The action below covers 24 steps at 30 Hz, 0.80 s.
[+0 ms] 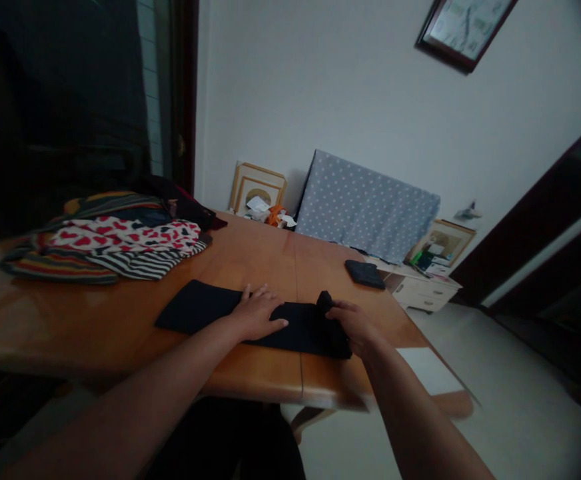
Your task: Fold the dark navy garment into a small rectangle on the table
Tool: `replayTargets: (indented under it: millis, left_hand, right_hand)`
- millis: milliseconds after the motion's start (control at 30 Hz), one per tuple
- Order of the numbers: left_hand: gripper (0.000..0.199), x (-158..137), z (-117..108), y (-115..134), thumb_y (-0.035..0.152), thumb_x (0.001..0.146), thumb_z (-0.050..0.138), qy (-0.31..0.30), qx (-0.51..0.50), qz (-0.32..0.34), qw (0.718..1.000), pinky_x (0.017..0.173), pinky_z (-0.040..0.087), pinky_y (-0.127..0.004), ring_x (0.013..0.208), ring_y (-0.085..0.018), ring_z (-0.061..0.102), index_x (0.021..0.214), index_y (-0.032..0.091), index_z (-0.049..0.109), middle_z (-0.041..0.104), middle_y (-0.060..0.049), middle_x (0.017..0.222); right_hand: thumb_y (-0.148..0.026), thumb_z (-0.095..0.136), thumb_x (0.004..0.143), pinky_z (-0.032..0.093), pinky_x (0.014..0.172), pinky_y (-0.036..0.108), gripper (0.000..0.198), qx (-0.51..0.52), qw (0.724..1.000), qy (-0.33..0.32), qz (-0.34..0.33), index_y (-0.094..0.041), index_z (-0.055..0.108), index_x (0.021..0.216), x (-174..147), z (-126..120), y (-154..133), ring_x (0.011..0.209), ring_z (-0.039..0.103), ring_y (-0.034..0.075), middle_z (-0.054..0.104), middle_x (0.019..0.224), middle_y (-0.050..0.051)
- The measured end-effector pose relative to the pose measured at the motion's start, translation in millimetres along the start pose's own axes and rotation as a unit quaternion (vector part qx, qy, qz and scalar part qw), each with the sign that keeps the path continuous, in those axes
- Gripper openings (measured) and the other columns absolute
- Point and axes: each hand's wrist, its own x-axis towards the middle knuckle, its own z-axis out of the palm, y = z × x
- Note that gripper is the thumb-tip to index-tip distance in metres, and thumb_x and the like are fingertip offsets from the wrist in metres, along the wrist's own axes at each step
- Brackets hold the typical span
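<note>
A dark navy garment (195, 310) lies stretched flat on the wooden table (120, 327) near its front edge. My left hand (258, 312) presses flat on the middle of the cloth, fingers spread. My right hand (351, 325) grips the right end of the same garment, which is bunched and lifted into a fold at the fingers.
A pile of clothes (115, 243), striped and red-heart patterned, sits at the table's back left. A small folded dark cloth (365, 273) lies at the far right of the table. Picture frames (256, 187), a dotted grey cover (365, 207) and a low white cabinet (423, 290) stand behind.
</note>
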Motion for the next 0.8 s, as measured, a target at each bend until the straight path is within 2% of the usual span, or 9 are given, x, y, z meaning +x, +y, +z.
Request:
replayTargets:
  millis: [300, 467, 667, 800]
  left_hand:
    - [0.061, -4.5, 8.9, 1.4, 0.065, 0.092, 0.048, 0.022, -0.012, 0.0, 1.0, 0.123, 0.008, -0.06, 0.151, -0.035, 0.03, 0.14, 0.028, 0.058, 0.052, -0.01, 0.153]
    - [0.063, -6.4, 6.0, 3.1, 0.064, 0.092, 0.047, 0.03, -0.015, 0.006, 0.999, 0.123, 0.007, -0.061, 0.151, -0.036, 0.028, 0.141, 0.025, 0.058, 0.052, -0.012, 0.153]
    - [0.064, -5.3, 7.7, 4.1, 0.063, 0.091, 0.049, 0.025, -0.03, -0.002, 0.999, 0.123, 0.003, -0.061, 0.153, -0.036, 0.025, 0.143, 0.027, 0.055, 0.051, -0.01, 0.154]
    - [0.065, -5.0, 9.4, 3.5, 0.063, 0.091, 0.049, 0.028, -0.035, -0.005, 0.999, 0.123, 0.001, -0.061, 0.153, -0.036, 0.023, 0.144, 0.026, 0.054, 0.05, -0.011, 0.155]
  right_hand:
    - [-0.02, 0.067, 0.063, 0.041, 0.059, 0.028, 0.026, -0.143, 0.988, 0.047, -0.044, -0.022, 0.073, 0.088, -1.7, 26.0, 4.8, 0.063, 0.06, 0.018, 0.071, 0.071, 0.0]
    - [-0.016, 0.066, 0.062, 0.038, 0.057, 0.029, 0.026, -0.164, 0.983, 0.054, -0.06, -0.022, 0.074, 0.086, -2.3, 28.6, -1.8, 0.059, 0.058, 0.018, 0.069, 0.067, 0.001]
    - [-0.011, 0.069, 0.059, 0.037, 0.059, 0.03, 0.035, -0.161, 0.979, 0.095, -0.085, -0.021, 0.074, 0.092, -3.0, 31.5, -12.0, 0.061, 0.058, 0.019, 0.068, 0.066, 0.001]
    - [-0.013, 0.068, 0.062, 0.039, 0.06, 0.03, 0.026, -0.228, 0.968, 0.056, -0.09, -0.023, 0.073, 0.085, -5.4, 42.3, -5.1, 0.067, 0.061, 0.02, 0.071, 0.072, 0.002]
